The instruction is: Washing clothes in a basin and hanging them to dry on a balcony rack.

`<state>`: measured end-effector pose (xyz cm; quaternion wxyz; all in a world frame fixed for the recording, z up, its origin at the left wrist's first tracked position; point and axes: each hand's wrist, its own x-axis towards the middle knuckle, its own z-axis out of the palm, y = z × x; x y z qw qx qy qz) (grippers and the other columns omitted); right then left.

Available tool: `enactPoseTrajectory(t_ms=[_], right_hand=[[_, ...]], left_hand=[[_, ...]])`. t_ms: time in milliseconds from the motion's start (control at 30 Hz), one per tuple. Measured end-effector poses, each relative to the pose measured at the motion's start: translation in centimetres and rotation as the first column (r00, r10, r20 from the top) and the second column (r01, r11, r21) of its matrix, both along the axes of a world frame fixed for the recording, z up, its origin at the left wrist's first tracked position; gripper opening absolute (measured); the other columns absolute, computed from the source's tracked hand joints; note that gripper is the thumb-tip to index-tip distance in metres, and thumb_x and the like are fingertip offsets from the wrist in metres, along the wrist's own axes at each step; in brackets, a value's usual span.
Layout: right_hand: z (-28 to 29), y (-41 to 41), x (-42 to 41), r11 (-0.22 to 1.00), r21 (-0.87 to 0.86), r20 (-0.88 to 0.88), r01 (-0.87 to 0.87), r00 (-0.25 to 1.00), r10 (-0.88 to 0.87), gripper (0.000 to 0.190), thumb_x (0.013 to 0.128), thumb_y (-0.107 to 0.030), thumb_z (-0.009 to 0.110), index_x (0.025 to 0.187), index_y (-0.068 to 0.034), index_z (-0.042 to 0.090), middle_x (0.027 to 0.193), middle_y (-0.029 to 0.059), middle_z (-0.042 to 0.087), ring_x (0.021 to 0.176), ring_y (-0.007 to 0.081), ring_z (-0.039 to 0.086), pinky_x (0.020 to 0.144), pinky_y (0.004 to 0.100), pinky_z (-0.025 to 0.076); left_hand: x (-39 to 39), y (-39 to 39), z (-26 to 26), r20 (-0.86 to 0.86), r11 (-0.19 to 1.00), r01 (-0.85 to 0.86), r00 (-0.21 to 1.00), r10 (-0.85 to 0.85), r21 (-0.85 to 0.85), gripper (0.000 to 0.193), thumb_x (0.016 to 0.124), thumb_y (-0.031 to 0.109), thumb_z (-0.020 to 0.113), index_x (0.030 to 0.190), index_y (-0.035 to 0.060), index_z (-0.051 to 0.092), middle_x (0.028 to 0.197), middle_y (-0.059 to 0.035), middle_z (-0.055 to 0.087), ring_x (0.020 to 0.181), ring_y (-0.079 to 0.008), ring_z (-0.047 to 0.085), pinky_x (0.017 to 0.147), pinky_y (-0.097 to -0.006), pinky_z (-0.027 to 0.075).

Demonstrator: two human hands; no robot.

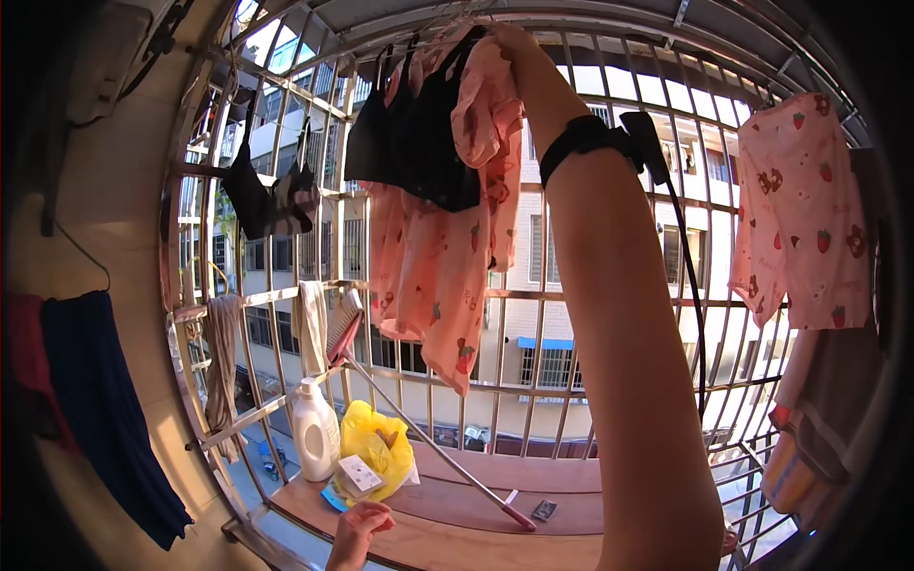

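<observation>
My right arm reaches up, and my right hand (505,41) is at the top of the hanging clothes, by the hangers; its fingers are partly hidden by cloth. Just below and left of it hang a pink printed top (428,271) and a black bra (435,143). Low in the view is my left hand (364,529), fingers curled, near a yellow plastic bag (378,442) on the wooden ledge (457,517). Whether it holds anything is not clear. Pink printed shorts (807,214) hang at the right.
A white detergent bottle (315,432) stands beside the bag. A long-handled broom (435,432) leans against the metal window bars (537,400). Another bra (268,200) and cloths (223,364) hang at the left, with dark blue clothing (111,407) on the near wall.
</observation>
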<state>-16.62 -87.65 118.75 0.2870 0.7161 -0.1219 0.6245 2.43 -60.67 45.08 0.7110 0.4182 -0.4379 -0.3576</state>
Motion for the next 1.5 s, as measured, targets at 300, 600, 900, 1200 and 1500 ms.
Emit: enactPoseTrajectory(t_ms=[300, 600, 900, 1200, 1500], right_hand=[[-4.3, 0.5, 5.8, 0.588, 0.640, 0.178, -0.495, 0.839, 0.513, 0.021, 0.089, -0.018, 0.045, 0.098, -0.016, 0.064, 0.063, 0.0006, 0.050, 0.042, 0.0095, 0.036, 0.036, 0.0231, 0.026], [-17.8, 10.4, 2.1, 0.304, 0.640, 0.422, -0.706, 0.653, 0.628, 0.017, 0.089, -0.013, 0.046, 0.096, -0.008, 0.061, 0.062, 0.0037, 0.050, 0.046, 0.0119, 0.044, 0.035, 0.0288, 0.032], [-30.0, 18.7, -9.4, 0.419, 0.716, 0.304, -0.559, 0.789, 0.533, 0.032, 0.093, -0.029, 0.050, 0.120, -0.015, 0.059, 0.096, 0.0031, 0.064, 0.080, 0.0101, 0.060, 0.068, 0.0278, 0.052], [-40.9, 23.4, -17.1, 0.519, 0.786, 0.295, -0.335, 0.942, 0.162, 0.034, 0.093, -0.033, 0.047, 0.118, -0.011, 0.057, 0.055, -0.0002, 0.045, 0.033, 0.0082, 0.032, 0.033, 0.0248, 0.025], [-48.9, 29.9, -21.3, 0.478, 0.859, 0.179, -0.183, 0.982, 0.055, 0.046, 0.091, -0.048, 0.051, 0.121, -0.013, 0.055, 0.053, -0.0027, 0.040, 0.033, 0.0060, 0.035, 0.029, 0.0236, 0.029]], left_hand=[[2.0, 0.8, -2.0, -0.150, 0.997, -0.070, 0.986, 0.073, 0.021, 0.010, 0.082, 0.006, 0.061, 0.090, -0.0001, 0.063, 0.081, -0.0067, 0.063, 0.073, -0.0151, 0.062, 0.073, -0.0273, 0.052], [0.9, 3.9, 12.8, 0.301, 0.922, -0.206, 0.902, 0.309, -0.327, 0.013, 0.083, 0.015, 0.057, 0.090, 0.0037, 0.058, 0.083, -0.0024, 0.059, 0.079, -0.0114, 0.057, 0.074, -0.0249, 0.046], [-5.3, 3.5, 23.4, 0.346, 0.827, 0.231, 0.937, -0.047, -0.513, 0.032, 0.089, 0.013, 0.055, 0.118, 0.0020, 0.056, 0.104, -0.0048, 0.059, 0.099, -0.0111, 0.056, 0.079, -0.0243, 0.045], [-8.0, 2.7, 15.3, 0.249, 0.848, 0.337, 0.935, -0.251, -0.410, 0.032, 0.088, 0.013, 0.055, 0.119, 0.0033, 0.054, 0.108, -0.0048, 0.058, 0.099, -0.0130, 0.056, 0.078, -0.0238, 0.045], [-13.0, -2.3, 15.1, 0.345, 0.752, 0.193, 0.937, 0.049, -0.630, 0.035, 0.094, 0.015, 0.047, 0.125, 0.0002, 0.051, 0.131, -0.0104, 0.049, 0.112, -0.0168, 0.053, 0.084, -0.0263, 0.046]])
